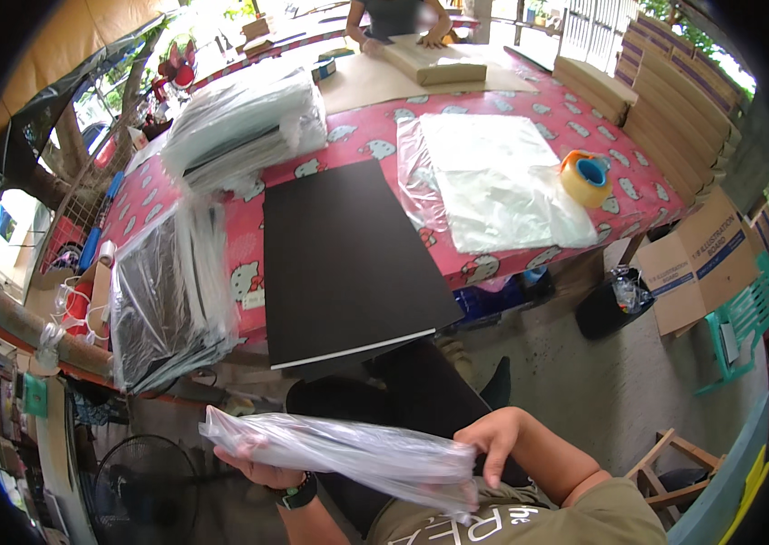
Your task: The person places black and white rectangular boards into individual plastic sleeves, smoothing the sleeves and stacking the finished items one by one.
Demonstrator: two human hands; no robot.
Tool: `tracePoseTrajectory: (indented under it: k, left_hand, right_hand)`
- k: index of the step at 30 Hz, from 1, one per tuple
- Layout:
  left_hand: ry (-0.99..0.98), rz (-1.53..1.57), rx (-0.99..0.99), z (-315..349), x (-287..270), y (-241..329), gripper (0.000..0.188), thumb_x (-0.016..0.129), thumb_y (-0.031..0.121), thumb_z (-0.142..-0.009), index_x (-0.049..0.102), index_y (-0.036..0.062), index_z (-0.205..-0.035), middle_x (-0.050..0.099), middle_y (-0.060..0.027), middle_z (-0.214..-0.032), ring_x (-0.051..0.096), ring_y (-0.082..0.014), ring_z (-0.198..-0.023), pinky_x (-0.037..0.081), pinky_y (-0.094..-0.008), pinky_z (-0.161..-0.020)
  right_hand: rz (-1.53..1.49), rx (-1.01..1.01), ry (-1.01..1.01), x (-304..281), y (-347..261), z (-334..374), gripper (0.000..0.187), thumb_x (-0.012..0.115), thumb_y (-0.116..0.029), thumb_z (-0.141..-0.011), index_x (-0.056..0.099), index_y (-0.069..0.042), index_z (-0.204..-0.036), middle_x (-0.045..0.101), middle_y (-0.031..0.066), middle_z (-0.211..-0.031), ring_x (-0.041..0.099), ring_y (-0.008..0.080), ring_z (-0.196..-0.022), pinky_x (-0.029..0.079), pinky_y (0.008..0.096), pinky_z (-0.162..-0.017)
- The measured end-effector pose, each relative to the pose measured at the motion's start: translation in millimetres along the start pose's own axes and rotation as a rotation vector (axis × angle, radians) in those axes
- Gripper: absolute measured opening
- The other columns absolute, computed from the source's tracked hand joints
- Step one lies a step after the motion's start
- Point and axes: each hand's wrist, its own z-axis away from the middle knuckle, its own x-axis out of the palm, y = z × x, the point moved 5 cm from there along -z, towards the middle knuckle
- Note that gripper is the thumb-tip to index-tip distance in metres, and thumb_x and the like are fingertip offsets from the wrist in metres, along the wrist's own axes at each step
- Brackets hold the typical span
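Across my lap I hold a bundle of clear plastic (348,445), folded or gathered lengthwise. My left hand (266,468), with a dark watch at the wrist, is wrapped round its left end from below, fingers partly seen through the film. My right hand (495,438) grips the other end, thumb on top. Just beyond, black boards (348,263) with a white edge lie on the table's near edge. To their left is a pile of dark boards in clear plastic sleeves (171,282).
The table has a red patterned cover (357,136). On it lie flat plastic sleeves (502,173), a tape roll (586,177) and a wrapped stack (239,118). Opposite, a person handles a brown parcel (434,64). Cartons (698,263), a green chair (748,318) and a black bin (611,304) stand right.
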Motion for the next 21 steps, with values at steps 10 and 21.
tracePoseTrajectory:
  k: [10, 21]
  left_hand:
    - [-0.377, -0.151, -0.28, -48.1, 62.1, 16.0, 0.037, 0.055, 0.0, -0.07, 0.052, 0.0013, -0.107, 0.047, -0.0005, -0.068, 0.044, -0.0114, -0.061, 0.04, -0.0279, -0.058]
    - [-0.352, -0.328, -0.063, -26.9, 79.5, 10.7, 0.043, 0.042, -0.007, -0.065, 0.059, 0.0019, -0.104, 0.057, -0.0146, -0.094, 0.052, -0.0272, -0.087, 0.04, -0.0331, -0.083]
  right_hand:
    - [0.561, -0.174, 1.548, -75.1, -49.0, 51.4, 0.025, 0.049, 0.003, -0.072, 0.055, 0.0, -0.097, 0.05, -0.0028, -0.066, 0.042, 0.0033, -0.059, 0.035, 0.0185, -0.054]
    - [0.814, -0.161, 1.733, -85.1, -39.8, 43.0, 0.045, 0.044, 0.002, -0.078, 0.04, 0.002, -0.123, 0.056, 0.0089, -0.098, 0.05, 0.0092, -0.081, 0.041, 0.0211, -0.073]
